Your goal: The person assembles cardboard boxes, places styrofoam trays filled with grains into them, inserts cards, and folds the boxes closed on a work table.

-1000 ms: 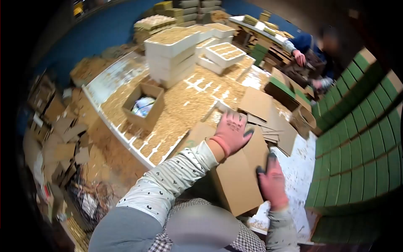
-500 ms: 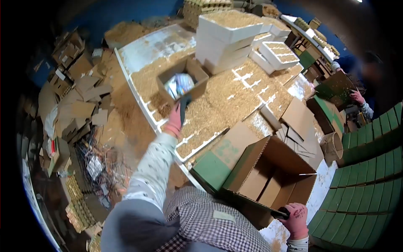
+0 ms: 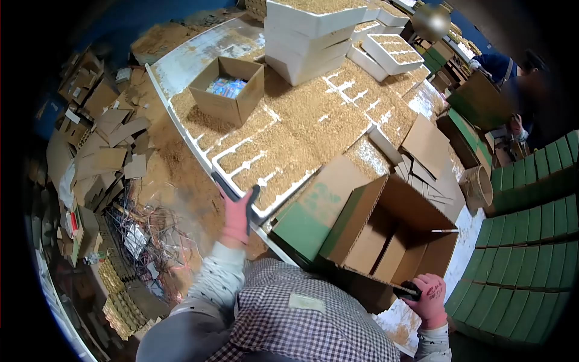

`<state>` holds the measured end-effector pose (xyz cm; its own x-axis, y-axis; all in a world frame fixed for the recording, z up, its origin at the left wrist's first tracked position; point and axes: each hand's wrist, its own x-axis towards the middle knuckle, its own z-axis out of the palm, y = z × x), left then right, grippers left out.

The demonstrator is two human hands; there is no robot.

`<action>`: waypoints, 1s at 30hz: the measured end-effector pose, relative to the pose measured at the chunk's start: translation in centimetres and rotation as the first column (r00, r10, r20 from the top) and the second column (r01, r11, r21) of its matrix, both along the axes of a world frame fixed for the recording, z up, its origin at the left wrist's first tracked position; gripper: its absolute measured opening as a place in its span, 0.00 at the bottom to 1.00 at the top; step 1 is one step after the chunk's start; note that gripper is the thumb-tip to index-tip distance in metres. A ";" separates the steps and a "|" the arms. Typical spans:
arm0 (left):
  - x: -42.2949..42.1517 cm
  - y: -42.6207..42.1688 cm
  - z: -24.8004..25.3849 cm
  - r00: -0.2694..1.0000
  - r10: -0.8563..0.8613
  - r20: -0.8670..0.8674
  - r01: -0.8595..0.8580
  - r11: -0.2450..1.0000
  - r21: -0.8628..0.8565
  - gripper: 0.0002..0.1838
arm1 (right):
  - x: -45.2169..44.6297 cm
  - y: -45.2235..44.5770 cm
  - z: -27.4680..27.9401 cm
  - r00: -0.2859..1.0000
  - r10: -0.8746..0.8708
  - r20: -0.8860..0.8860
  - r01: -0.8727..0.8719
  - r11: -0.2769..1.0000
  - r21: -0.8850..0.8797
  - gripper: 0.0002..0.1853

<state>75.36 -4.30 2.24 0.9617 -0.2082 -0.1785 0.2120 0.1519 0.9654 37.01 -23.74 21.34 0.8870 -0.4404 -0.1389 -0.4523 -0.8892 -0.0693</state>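
Open carton (image 3: pixel 350 229): A brown corrugated carton stands open on the worktable in front of the worker, its walls raised and its mouth tilted to view. The raising of the walls appears done; the top is not closed over, and bare inner panels show.
Right hand (image 3: pixel 429 300): In a pink, dark-tipped glove, fingers curl at the open carton's near rim, apparently pinching it.
Left hand (image 3: pixel 237 211): Gloved alike, thumb and finger spread in a V beside the near corner of a white foam tray (image 3: pixel 260 212), with nothing visible in its grasp.
Green-marked carton (image 3: pixel 325 199): It lies just beside the open carton, between it and the tray; whether it is folded flat is unclear.
Small box (image 3: pixel 217 107): Colorful packets (image 3: pixel 228 87) sit inside, out of both hands' reach as they are placed.
Cardboard sheets (image 3: pixel 425 145): Loose pieces lie overlapped beyond the open carton.
Co-worker's hand (image 3: pixel 515 125): Across the room, it is at a green-and-brown carton (image 3: pixel 479 102).
Green stacks (image 3: pixel 543 223): Rows rise at the worker's right.
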 end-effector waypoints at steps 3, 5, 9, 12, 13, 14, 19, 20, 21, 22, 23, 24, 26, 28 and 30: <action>2.4 2.2 1.3 0.930 -0.157 -0.331 0.058 0.955 -0.290 0.36 | -0.3 0.0 -0.1 0.999 -0.021 -0.030 0.022 0.999 0.043 0.21; 1.8 3.1 3.5 0.969 -0.239 -0.066 0.208 0.929 -0.305 0.16 | -0.2 0.4 0.2 0.996 0.042 0.075 -0.043 0.999 0.003 0.25; 2.0 2.4 11.5 0.877 -0.432 0.210 0.479 0.813 -0.330 0.14 | -1.9 -0.1 0.1 0.968 0.126 0.215 -0.124 0.992 -0.023 0.42; -0.3 -1.8 16.1 0.731 -0.641 0.234 0.649 0.546 -0.530 0.15 | -2.6 -0.4 -0.3 0.877 -0.162 0.452 -0.060 0.897 0.438 0.53; -0.9 -3.3 16.2 0.673 -0.699 0.243 0.685 0.465 -0.561 0.15 | -1.6 -0.2 0.6 0.777 -0.375 0.505 -0.092 0.727 0.681 0.55; -2.7 -5.0 16.6 0.637 -0.719 0.278 0.741 0.472 -0.477 0.15 | -1.8 -0.8 0.8 0.693 -0.517 0.503 -0.168 0.563 0.809 0.55; -10.2 -11.9 18.2 0.334 -0.932 0.142 0.879 0.253 -0.405 0.33 | -6.5 -2.2 -0.8 0.471 -0.533 0.703 -0.171 0.727 0.665 0.37; -10.4 -12.3 17.5 0.280 -0.921 0.270 0.959 0.257 -0.120 0.38 | -6.0 -0.4 1.5 0.337 -0.648 0.683 -0.296 0.616 0.730 0.32; -10.4 -12.5 15.9 0.248 -0.796 0.552 0.879 0.424 0.216 0.38 | -5.9 1.4 2.9 0.248 -0.696 0.674 -0.346 0.586 0.733 0.27; -11.0 -12.5 15.6 0.297 -0.762 0.575 0.894 0.434 0.114 0.38 | -6.1 2.8 3.8 0.221 -0.671 0.707 -0.319 0.636 0.703 0.22; -11.6 -12.2 15.1 0.351 -0.728 0.588 0.898 0.440 0.010 0.38 | -7.0 3.1 3.4 0.314 -0.549 0.775 -0.172 0.770 0.615 0.21; -11.5 -11.2 14.4 0.320 -0.723 0.612 0.782 0.567 0.260 0.38 | -7.9 3.5 3.1 0.404 -0.424 0.810 -0.033 0.879 0.476 0.19; -11.5 -10.5 15.7 0.285 -0.709 0.645 0.658 0.634 0.406 0.36 | -7.6 2.9 1.2 0.707 -0.077 0.703 0.134 0.991 -0.027 0.17; -9.0 -12.3 12.8 0.293 -0.584 0.757 0.681 0.683 0.263 0.34 | -2.8 2.2 2.1 0.547 -0.546 0.634 0.066 0.784 0.618 0.28; -4.4 -11.5 13.3 0.434 -0.552 0.712 0.549 0.789 0.277 0.33 | 0.3 2.2 4.1 0.532 -0.828 0.180 0.039 0.236 0.971 0.40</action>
